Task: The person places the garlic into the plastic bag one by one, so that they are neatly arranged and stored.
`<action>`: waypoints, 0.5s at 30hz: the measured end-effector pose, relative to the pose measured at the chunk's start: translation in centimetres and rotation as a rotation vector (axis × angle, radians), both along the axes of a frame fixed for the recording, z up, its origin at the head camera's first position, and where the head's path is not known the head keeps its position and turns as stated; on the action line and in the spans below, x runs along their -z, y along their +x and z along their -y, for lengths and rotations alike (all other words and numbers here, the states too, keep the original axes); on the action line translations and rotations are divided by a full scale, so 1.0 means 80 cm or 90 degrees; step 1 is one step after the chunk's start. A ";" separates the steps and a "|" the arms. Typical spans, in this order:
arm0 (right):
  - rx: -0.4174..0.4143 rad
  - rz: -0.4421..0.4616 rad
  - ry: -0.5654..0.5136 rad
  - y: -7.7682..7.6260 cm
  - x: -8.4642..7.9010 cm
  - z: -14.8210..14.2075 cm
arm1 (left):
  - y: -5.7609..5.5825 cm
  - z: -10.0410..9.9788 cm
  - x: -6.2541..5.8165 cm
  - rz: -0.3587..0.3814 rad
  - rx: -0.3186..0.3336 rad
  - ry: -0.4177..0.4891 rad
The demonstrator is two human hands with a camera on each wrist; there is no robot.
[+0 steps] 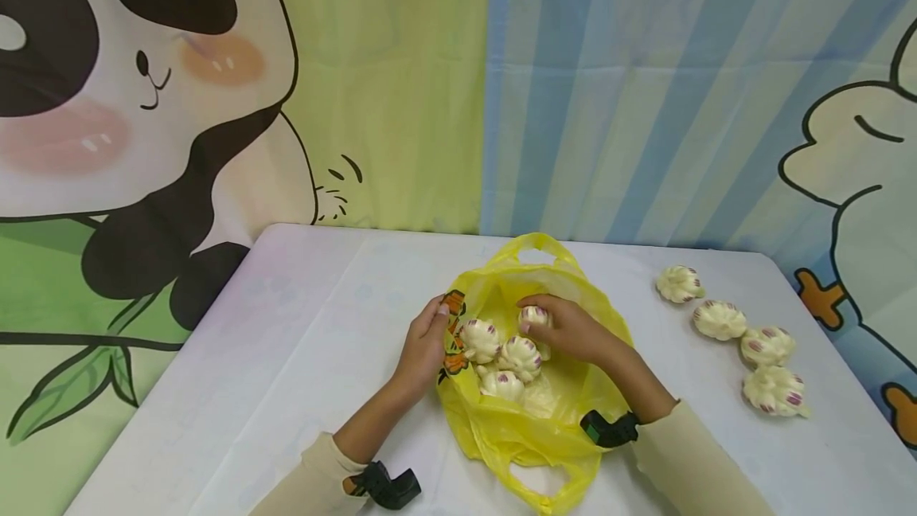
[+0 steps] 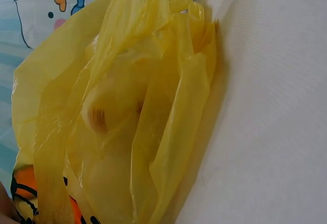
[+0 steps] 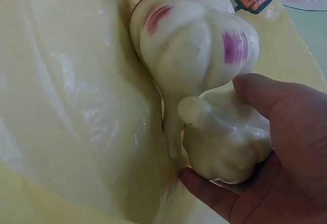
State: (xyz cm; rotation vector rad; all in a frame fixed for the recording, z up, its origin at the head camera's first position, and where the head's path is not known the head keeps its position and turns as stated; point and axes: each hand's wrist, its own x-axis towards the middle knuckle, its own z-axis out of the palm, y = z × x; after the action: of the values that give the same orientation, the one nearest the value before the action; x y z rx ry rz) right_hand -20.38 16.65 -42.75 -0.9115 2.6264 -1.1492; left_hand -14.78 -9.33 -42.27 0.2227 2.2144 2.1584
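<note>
A yellow plastic bag [image 1: 591, 388] lies on the table with its mouth spread wide. My left hand [image 1: 421, 347] grips the bag's left rim, thumb on the inner side, beside an orange and black print. Inside the bag, my right hand [image 1: 576, 330] holds a white garlic bulb [image 3: 227, 142] between thumb and fingers. That bulb touches or nearly touches another purple-marked garlic bulb [image 3: 196, 40] in the right wrist view. Several garlic bulbs [image 1: 519, 358] are clustered in the bag's left half. Through the yellow film in the left wrist view, a bulb [image 2: 102, 112] shows dimly.
Several more garlic bulbs [image 1: 719, 319] lie in a loose line on the right side of the white table [image 1: 308, 357]. One bag handle [image 1: 537, 243] points to the back, the other [image 1: 548, 500] to the front. A printed cloth backdrop [image 1: 401, 86] hangs behind the table.
</note>
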 end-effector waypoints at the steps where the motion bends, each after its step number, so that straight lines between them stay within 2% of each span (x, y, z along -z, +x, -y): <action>1: -0.001 0.008 0.002 0.000 0.000 0.000 | -0.001 0.000 0.003 -0.001 0.000 -0.001; 6: 0.006 0.051 0.028 0.003 -0.003 0.000 | -0.001 0.001 0.009 -0.013 0.002 -0.003; 11: 0.007 0.048 0.044 0.004 -0.004 -0.001 | -0.001 0.000 0.008 -0.015 0.008 0.004; 15: 0.004 0.043 0.042 0.003 -0.005 -0.002 | 0.009 -0.002 -0.018 -0.010 0.007 -0.008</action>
State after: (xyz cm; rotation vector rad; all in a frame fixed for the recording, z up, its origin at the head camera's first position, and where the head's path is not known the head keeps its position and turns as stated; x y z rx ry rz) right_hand -20.11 16.84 -42.38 -0.8384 2.5988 -1.0673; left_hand -14.06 -9.21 -40.86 0.2522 2.2277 2.1445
